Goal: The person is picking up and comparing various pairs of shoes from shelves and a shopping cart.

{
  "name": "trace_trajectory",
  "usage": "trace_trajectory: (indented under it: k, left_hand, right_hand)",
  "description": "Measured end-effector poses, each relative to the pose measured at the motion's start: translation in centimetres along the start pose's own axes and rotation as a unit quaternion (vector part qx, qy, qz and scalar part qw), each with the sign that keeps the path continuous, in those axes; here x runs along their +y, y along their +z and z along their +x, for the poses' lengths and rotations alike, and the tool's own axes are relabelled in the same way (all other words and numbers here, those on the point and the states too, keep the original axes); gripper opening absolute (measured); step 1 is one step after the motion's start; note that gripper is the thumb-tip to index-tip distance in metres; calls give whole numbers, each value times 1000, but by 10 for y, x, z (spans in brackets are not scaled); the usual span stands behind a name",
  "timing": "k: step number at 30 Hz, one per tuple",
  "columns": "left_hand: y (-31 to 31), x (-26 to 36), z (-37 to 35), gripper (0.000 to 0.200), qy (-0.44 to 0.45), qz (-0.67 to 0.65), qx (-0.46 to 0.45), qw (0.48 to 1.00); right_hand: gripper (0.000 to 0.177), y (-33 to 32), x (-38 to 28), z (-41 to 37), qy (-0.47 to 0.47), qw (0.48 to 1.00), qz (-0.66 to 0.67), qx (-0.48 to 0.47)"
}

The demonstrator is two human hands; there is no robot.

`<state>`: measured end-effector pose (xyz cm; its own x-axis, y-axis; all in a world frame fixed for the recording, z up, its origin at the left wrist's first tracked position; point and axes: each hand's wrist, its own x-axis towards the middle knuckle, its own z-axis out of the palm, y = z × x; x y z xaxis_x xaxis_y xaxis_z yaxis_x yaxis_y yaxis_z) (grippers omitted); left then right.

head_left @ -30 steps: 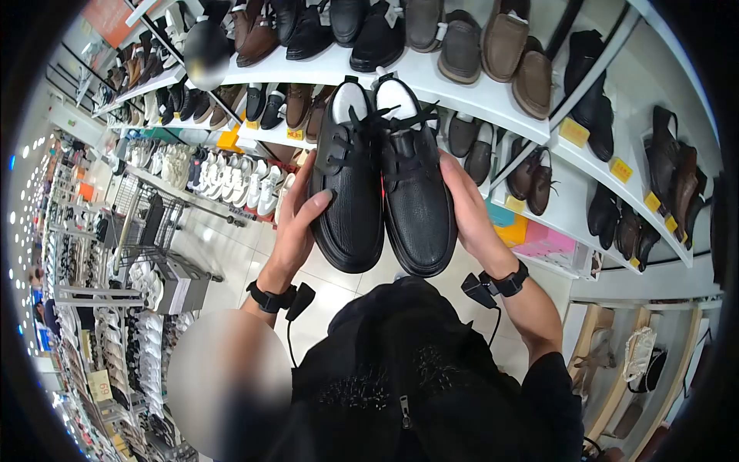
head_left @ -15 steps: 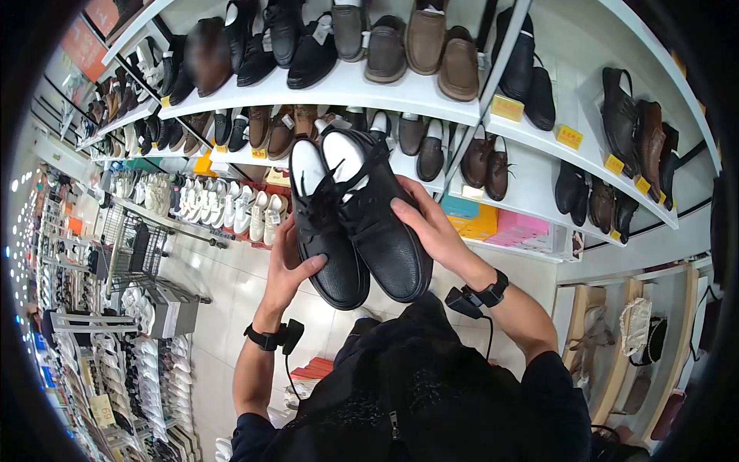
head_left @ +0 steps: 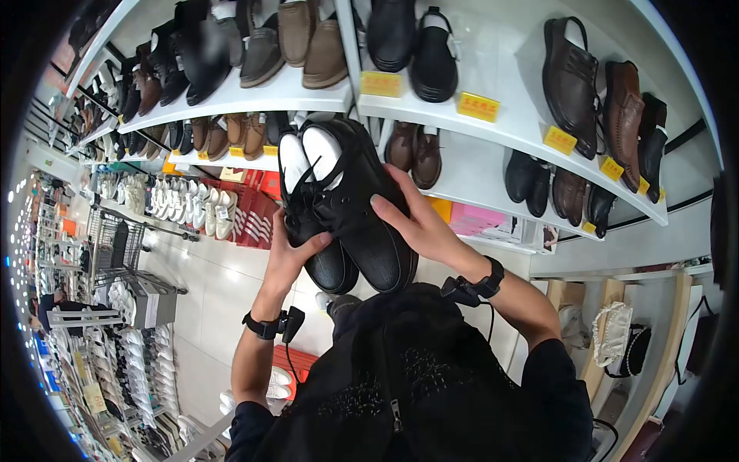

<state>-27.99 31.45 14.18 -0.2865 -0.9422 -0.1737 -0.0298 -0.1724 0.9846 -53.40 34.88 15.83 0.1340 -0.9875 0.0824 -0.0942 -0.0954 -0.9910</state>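
Two-handed grip on a pair of black lace-up shoes [head_left: 356, 219], held in mid-air in front of the wearer's body, above the pale tiled floor [head_left: 202, 292]. The shoes lie side by side and touching, toes toward the wearer and heels toward the white shelves [head_left: 477, 185]; white material shows in both openings, and black laces [head_left: 312, 192] cross the uppers.

The left hand [head_left: 286, 252] is closed on the outer flank of the left shoe [head_left: 332, 269]: its thumb [head_left: 315, 244] presses on the upper, while the fingers pass along the far side and are largely hidden. The right hand [head_left: 426, 229] is closed on the right shoe [head_left: 379, 250], with its thumb [head_left: 385, 208] laid on the side of the upper and its forefinger [head_left: 402, 185] extended along the outer side; the remaining fingers are concealed, so their exact placement cannot be told. Each hand is spread about as wide as its shoe requires.

A black strap bearing a small device encircles each wrist (left strap [head_left: 263, 327]; right strap [head_left: 489, 279]). Brown lace-up shoes [head_left: 416, 156] stand on the shelf beyond the right hand; red boxes [head_left: 254, 219] are stacked beyond the left.
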Motion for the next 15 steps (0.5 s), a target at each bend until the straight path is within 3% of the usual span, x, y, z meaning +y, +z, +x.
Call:
trace_trajectory:
  k: [4,6,9,10,15]
  left_hand:
    - [38,4,-2,86,17,14,-1,1000]
    - [44,-4,-3,88,47,72,21,996]
    - [39,-17,-11,91,90,132,45,986]
    - [35,-20,-14,97,80,135,46,987]
    - [28,-26,-28,98,46,147,53,987]
  right_hand:
    - [83,-35,6,-12,-49,998,-14,24]
    - [82,-50,6,-16,-101,982,-157,14]
    - [80,-51,5,-25,-98,971,-216,15]
    - [84,-45,20,-23,-162,959,-228,51]
    - [91,-44,6,-31,-89,982,-169,-8]
